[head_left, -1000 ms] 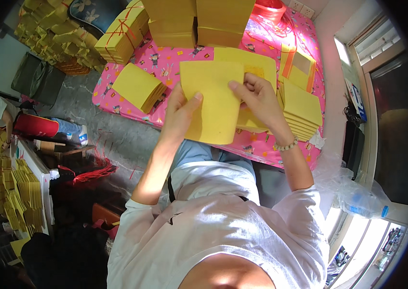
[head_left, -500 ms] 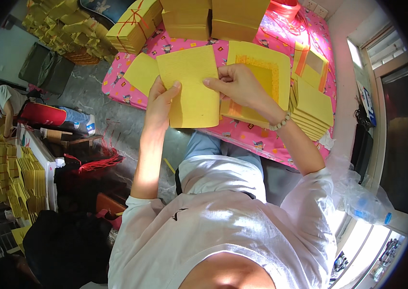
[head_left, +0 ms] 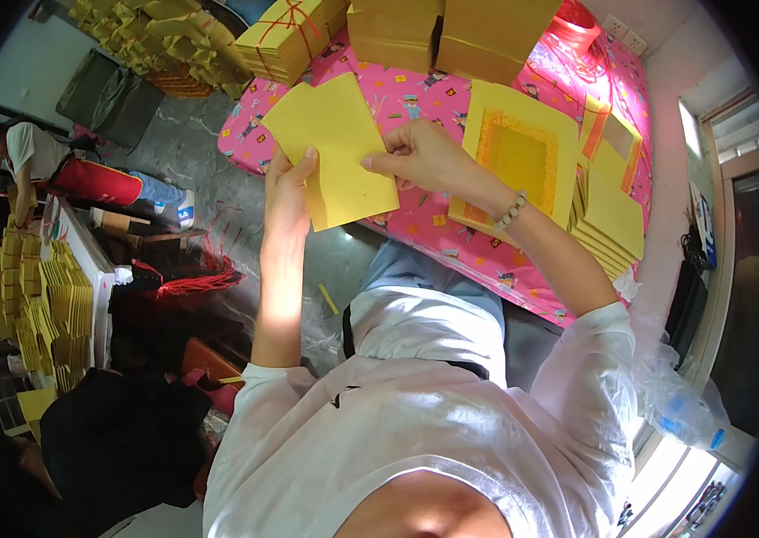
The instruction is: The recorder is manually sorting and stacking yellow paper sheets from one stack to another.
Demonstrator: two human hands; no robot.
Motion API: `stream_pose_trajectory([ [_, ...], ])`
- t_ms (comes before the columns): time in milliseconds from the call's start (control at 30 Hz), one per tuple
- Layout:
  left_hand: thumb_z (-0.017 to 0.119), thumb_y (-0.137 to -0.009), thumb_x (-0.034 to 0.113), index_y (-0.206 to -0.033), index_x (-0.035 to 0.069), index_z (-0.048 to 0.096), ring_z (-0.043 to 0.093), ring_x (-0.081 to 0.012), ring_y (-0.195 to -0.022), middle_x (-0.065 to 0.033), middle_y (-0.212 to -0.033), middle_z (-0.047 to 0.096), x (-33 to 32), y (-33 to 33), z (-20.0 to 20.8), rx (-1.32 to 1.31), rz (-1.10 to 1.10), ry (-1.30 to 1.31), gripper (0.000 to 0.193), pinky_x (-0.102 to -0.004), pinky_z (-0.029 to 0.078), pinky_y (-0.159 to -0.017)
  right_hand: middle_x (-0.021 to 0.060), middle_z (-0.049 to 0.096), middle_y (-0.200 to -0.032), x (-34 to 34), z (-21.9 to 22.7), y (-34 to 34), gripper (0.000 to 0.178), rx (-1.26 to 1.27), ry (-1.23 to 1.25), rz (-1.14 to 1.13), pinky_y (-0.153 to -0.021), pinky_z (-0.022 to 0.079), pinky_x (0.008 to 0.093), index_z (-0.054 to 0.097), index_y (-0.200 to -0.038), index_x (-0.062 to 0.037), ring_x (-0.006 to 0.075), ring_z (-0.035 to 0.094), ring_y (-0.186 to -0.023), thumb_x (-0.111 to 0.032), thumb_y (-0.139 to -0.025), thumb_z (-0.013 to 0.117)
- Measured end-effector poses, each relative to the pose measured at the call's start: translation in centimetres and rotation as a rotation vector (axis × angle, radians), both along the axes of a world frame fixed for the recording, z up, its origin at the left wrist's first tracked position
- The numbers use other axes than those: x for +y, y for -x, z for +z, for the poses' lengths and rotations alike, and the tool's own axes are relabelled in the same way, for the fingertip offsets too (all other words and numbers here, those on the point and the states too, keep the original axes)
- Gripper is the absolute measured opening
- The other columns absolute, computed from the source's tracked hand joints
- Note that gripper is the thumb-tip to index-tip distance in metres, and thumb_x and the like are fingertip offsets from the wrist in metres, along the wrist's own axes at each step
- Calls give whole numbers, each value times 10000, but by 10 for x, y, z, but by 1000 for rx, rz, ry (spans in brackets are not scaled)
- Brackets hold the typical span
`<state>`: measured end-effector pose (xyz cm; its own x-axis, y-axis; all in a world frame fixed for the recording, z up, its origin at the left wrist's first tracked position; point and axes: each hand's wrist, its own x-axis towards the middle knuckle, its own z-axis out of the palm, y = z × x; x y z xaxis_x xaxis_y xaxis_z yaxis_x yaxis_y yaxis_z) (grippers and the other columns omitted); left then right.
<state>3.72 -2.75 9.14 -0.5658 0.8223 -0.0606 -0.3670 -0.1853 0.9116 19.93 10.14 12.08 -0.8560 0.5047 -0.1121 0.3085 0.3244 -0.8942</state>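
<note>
Both my hands hold a stack of plain yellow paper sheets [head_left: 334,143] lifted above the near edge of a table with a pink patterned cloth [head_left: 451,224]. My left hand [head_left: 288,193] grips its lower left edge, thumb on top. My right hand [head_left: 420,154] pinches its right edge. Just right of my right wrist lies a yellow sheet with a gold-printed centre [head_left: 518,157] on a pile.
Fanned yellow sheets [head_left: 608,220] lie at the table's right end. Tall yellow stacks [head_left: 451,31] and a red-tied bundle [head_left: 285,36] stand at the back. More yellow piles [head_left: 43,305] fill a table at left, where another person [head_left: 25,152] bends. A red bowl [head_left: 574,31] sits far right.
My hands carried the yellow stack leftward and toward the table's near edge, uncovering the gold-printed sheet. The view has swung, so the table sits further right.
</note>
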Motion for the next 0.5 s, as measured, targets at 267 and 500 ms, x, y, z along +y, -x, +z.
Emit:
stream_pose_trajectory([
  [267, 457, -943, 32, -1277, 1, 436, 570, -212, -1098, -138, -1230, 543, -13, 20, -6, -74, 143, -15, 336, -337, 476, -909, 9, 593, -620, -12, 0, 23, 302, -69, 22, 66, -483, 463, 212, 634, -792, 10, 61, 576, -550, -282, -861, 667],
  [500, 466, -943, 39, -1295, -20, 418, 564, -207, -1102, -134, -1229, 536, -21, 33, -35, -138, 216, -76, 361, -336, 478, -909, 22, 612, -645, -12, -10, 39, 293, -149, 2, 119, -482, 463, 227, 623, -775, 3, 66, 588, -561, -275, -857, 668],
])
